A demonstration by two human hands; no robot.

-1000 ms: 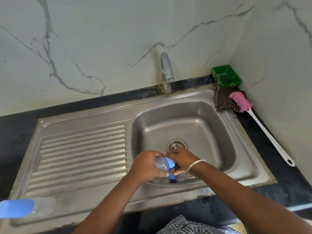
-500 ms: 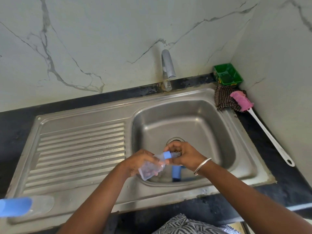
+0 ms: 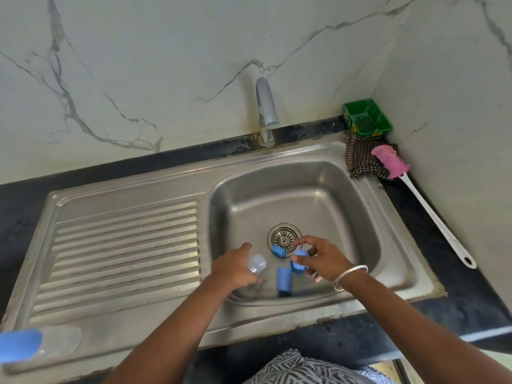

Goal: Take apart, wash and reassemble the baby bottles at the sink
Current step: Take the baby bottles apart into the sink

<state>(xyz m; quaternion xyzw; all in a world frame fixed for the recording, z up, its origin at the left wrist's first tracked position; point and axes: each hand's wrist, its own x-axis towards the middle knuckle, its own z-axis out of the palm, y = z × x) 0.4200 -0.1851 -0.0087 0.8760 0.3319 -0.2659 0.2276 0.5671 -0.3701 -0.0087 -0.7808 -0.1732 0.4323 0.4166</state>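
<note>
Left hand [image 3: 235, 268]: lower centre, grips clear plastic baby bottle body [image 3: 256, 266] over steel sink basin [image 3: 360, 217].
Right hand [image 3: 322, 261]: pinches blue screw ring [image 3: 298, 264].
Basin floor: blue cap [image 3: 284, 279], small blue piece [image 3: 278, 251] near drain.
Lower left: second capped bottle [image 3: 38, 343] on drainboard.

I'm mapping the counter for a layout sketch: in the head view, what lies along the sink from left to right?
Capped bottle → ribbed drainboard → clear bottle in the left hand → checked cloth → pink brush
</note>
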